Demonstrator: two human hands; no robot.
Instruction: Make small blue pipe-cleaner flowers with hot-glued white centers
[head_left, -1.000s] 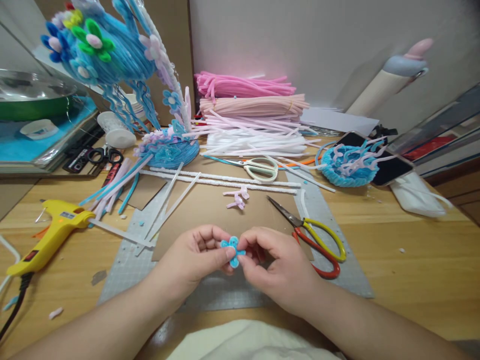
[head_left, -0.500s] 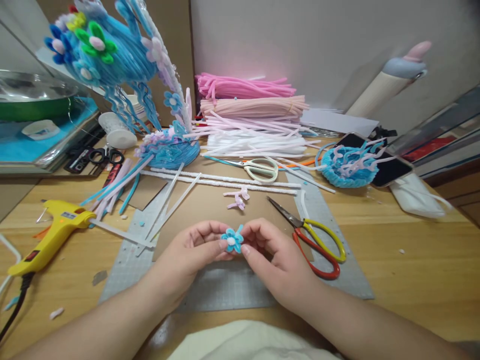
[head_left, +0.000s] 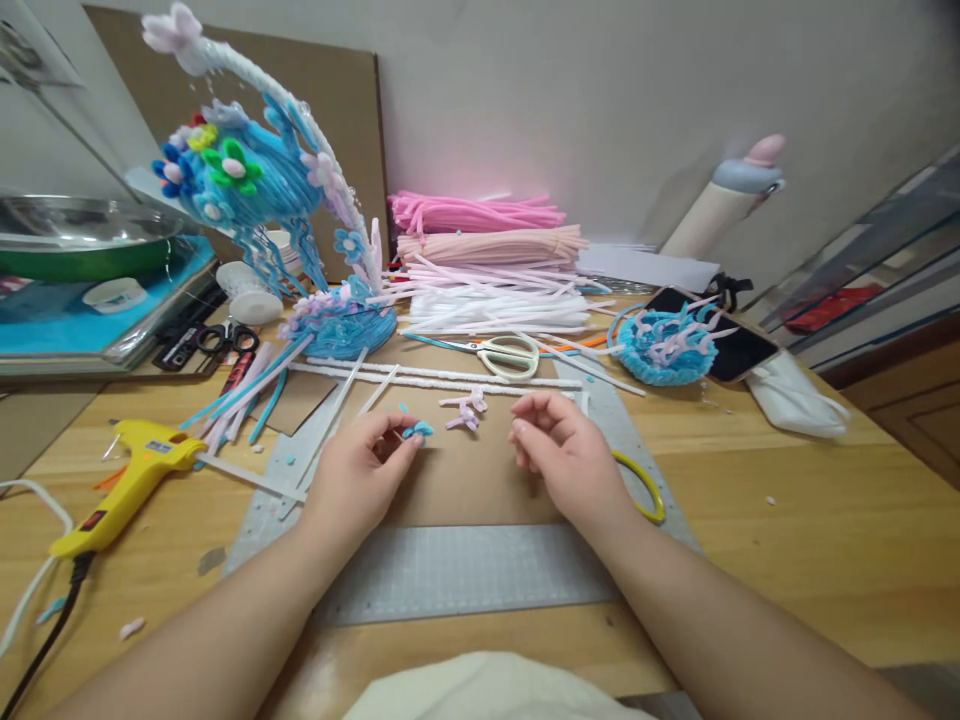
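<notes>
My left hand (head_left: 360,470) pinches a small blue pipe-cleaner flower (head_left: 416,431) between thumb and fingertips, just above the brown cardboard sheet (head_left: 465,470). My right hand (head_left: 564,450) hovers apart from it to the right, fingers loosely curled with nothing in them, over the yellow-and-red scissors (head_left: 645,485), whose handle shows beside the wrist. A small lilac pipe-cleaner piece (head_left: 465,410) lies on the cardboard between the hands.
A yellow glue gun (head_left: 124,480) lies at the left. A tall blue pipe-cleaner ornament (head_left: 262,200) stands at the back left. Stacks of pink and white pipe cleaners (head_left: 487,260), pale scissors (head_left: 502,355), a blue woven disc (head_left: 664,345) and a phone (head_left: 739,345) lie behind.
The hands have moved apart: the right hand let go of the blue flower, which stays in the left hand, now further from me. The camera has tilted up.
</notes>
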